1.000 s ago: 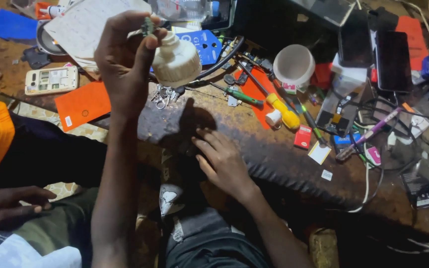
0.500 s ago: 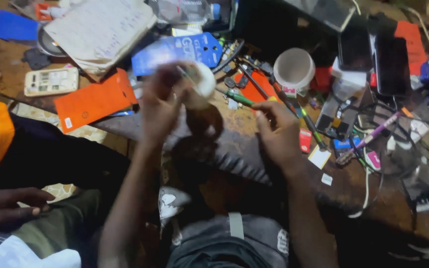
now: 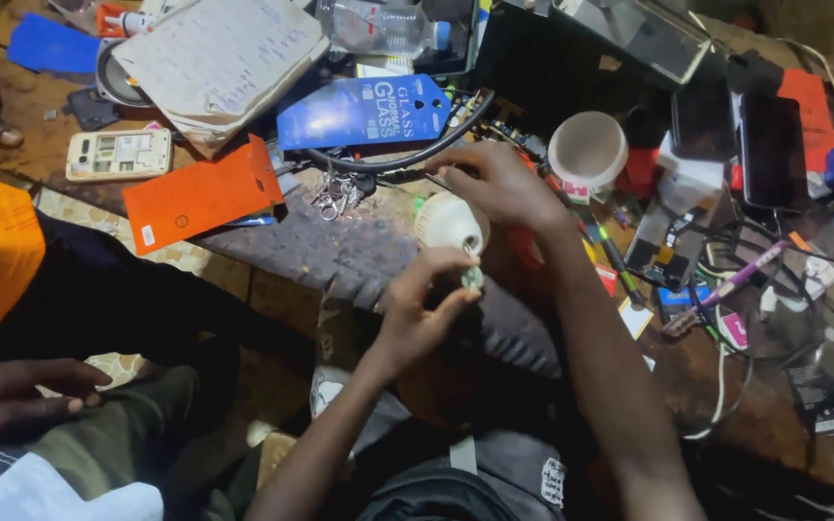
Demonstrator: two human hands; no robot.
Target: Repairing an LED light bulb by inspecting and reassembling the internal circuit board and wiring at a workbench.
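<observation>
The white, dome-shaped plastic lamp housing (image 3: 448, 222) sits at the near edge of the cluttered desk (image 3: 340, 253), between the two hands; the right hand (image 3: 504, 183) lies above and behind it, fingers curled over its far side in a clenched grip on the housing; the left hand (image 3: 422, 309) is below and nearer the body, its thumb and forefinger pinched on a small greenish part (image 3: 473, 280) held just under the housing's lower rim, touching or almost touching it; which, the picture does not settle. So the small part lies straight down from the housing, on the left hand's side; the housing's open face seems to turn down and right toward that pinch. A bunch of metal keys (image 3: 338, 191) lies just left of the housing, apart from both hands; another person's hand (image 3: 12, 396) rests well off at lower left.
</observation>
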